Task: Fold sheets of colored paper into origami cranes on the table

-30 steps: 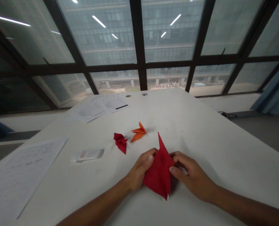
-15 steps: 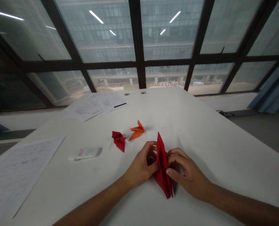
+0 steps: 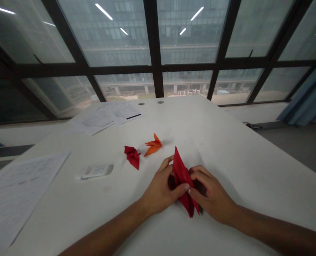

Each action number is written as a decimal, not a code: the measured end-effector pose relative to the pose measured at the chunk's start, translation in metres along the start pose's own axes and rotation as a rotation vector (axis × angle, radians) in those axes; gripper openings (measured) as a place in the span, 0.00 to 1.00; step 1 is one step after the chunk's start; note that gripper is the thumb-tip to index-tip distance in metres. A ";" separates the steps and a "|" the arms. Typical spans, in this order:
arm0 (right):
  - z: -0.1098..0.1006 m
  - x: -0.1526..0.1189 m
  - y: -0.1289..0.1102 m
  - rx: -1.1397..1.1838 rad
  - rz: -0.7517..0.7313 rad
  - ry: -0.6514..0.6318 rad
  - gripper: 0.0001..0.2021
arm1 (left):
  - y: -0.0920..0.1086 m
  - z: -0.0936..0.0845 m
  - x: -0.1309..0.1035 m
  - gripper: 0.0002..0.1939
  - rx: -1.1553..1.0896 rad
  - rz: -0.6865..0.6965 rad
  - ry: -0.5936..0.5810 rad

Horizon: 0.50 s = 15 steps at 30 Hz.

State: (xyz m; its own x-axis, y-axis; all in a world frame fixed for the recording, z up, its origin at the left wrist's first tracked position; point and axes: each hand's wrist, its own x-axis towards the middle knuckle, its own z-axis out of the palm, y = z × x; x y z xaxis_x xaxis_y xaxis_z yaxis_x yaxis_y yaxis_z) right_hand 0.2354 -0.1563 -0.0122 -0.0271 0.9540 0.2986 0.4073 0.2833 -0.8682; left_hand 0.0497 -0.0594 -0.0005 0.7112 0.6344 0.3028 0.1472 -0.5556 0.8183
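Note:
A folded piece of red origami paper [image 3: 180, 170] stands upright between my hands, its long point tilted up and away from me. My left hand [image 3: 163, 187] grips it from the left, with the thumb pressed on its near face. From the right, my right hand [image 3: 209, 192] pinches it, thumb tip close beside the left thumb and fingers behind the paper. The inner folds under the fingers are hidden. Beyond my left hand lie a small crumpled-looking red origami piece [image 3: 132, 156] and an orange origami figure [image 3: 154, 145] with pointed flaps.
A white tube [image 3: 97, 171] lies to the left on the white table [image 3: 253, 170]. A printed sheet [image 3: 27, 188] covers the near left, and more papers [image 3: 101, 119] overlap at the far left. Windows [image 3: 187, 32] rise behind the table, with a blue curtain [image 3: 304, 96] at the right.
Both thumbs have come together on the red paper's near face. Its open middle fold has been pressed closer. The view has shifted slightly.

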 end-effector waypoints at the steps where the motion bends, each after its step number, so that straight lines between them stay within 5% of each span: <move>1: 0.000 0.000 0.001 0.024 0.019 -0.006 0.04 | -0.001 0.001 0.001 0.11 -0.022 -0.018 -0.004; 8: -0.003 0.009 0.012 0.210 0.173 0.028 0.13 | -0.013 0.000 0.008 0.12 -0.381 -0.134 0.012; 15: -0.003 0.009 0.023 0.259 0.293 0.013 0.16 | -0.018 -0.005 0.011 0.12 -0.313 -0.116 0.003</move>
State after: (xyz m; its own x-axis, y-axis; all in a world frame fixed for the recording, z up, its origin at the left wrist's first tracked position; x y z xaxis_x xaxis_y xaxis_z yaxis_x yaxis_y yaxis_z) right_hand 0.2475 -0.1418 -0.0287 0.0689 0.9973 0.0264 0.1516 0.0157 -0.9883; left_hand 0.0512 -0.0393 -0.0095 0.7002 0.6854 0.2001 0.0083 -0.2880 0.9576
